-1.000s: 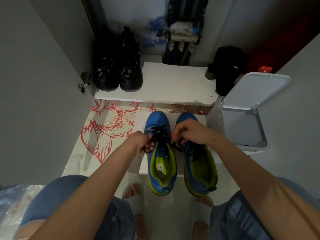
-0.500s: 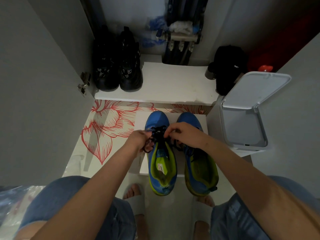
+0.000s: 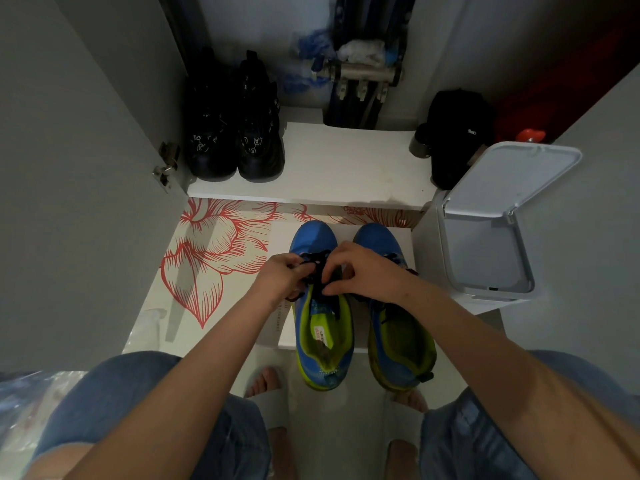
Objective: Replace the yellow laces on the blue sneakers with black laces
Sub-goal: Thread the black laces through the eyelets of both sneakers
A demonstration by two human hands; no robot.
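Person seen from above: bare forearms (image 3: pixel 207 358), faded blue denim (image 3: pixel 114 393) over both thighs, white open-toed slide sandals (image 3: pixel 273 407).

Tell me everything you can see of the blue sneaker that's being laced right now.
The blue sneaker has a blue toe, lime-green lining and heel trim, with a label on its insole. It stands upright, toe pointing away, on a white box, beside the other sneaker. The left hand and right hand pinch its black lace.
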